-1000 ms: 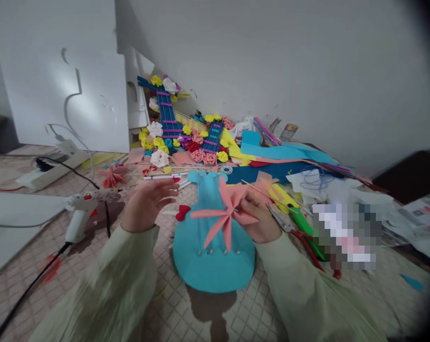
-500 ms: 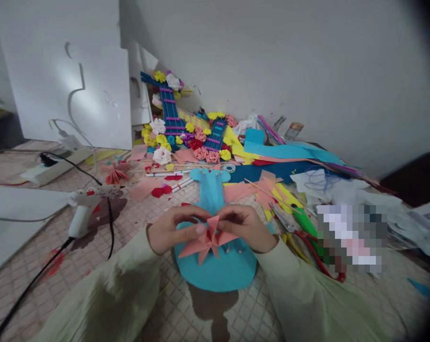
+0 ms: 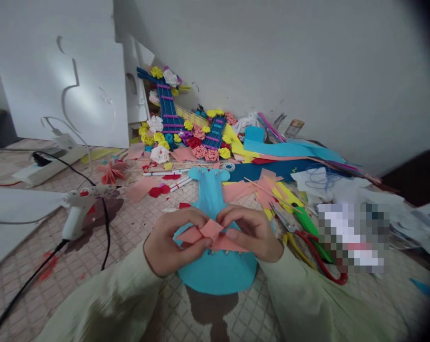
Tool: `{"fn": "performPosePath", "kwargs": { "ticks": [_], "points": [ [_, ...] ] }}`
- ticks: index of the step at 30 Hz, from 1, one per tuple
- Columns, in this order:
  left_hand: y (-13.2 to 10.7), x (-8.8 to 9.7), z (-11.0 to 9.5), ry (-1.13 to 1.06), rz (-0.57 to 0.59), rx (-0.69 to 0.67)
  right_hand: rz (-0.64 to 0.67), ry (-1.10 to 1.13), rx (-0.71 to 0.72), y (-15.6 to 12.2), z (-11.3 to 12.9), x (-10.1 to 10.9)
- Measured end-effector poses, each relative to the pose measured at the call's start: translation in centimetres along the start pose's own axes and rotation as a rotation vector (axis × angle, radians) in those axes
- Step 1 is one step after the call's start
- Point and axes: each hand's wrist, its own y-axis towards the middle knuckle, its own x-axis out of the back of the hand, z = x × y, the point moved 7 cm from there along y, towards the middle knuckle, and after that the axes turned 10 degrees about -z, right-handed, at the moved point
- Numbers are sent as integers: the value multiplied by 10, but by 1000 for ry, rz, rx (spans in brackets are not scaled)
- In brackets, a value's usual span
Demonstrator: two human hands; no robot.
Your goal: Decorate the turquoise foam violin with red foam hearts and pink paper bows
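Observation:
Both hands pinch a folded pink paper piece (image 3: pixel 212 235) just above a light-blue guitar-shaped cutout (image 3: pixel 215 273) that lies on the tiled surface. My left hand (image 3: pixel 168 240) grips the paper's left end with thumb and fingers closed. On the other side, my right hand (image 3: pixel 252 232) holds the right end, fingers curled over it. The pleats of the pink paper are pressed together between the two hands. Small pins or beads show on the cutout under the paper.
A white glue gun (image 3: pixel 76 209) with a black cord lies at left near a power strip (image 3: pixel 40 168). Red-handled scissors (image 3: pixel 318 259) and green ones lie at right. Paper flowers, blue guitar models (image 3: pixel 168 111) and coloured sheets are piled by the wall. White boards (image 3: pixel 58 71) lean behind.
One second ago only my right hand held the spread pink paper star. My left hand came over and both hands now squeeze the paper into a folded bundle, lower over the blue cutout.

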Motion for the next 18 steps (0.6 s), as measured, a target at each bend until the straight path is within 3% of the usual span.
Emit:
{"fn": "performPosePath", "kwargs": {
  "ticks": [5, 10, 14, 18],
  "points": [
    [-2, -4, -28, -89, 94, -219, 132, 22, 120, -3, 22, -8],
    [-3, -4, -37, 19, 107, -333, 143, -197, 236, -4, 35, -18],
    [-7, -5, -31, 74, 92, -299, 69, -271, 253, -3, 34, -19],
    [-8, -3, -13, 126, 30, -75, 10, -264, 173, -3, 25, -14]
  ]
}}
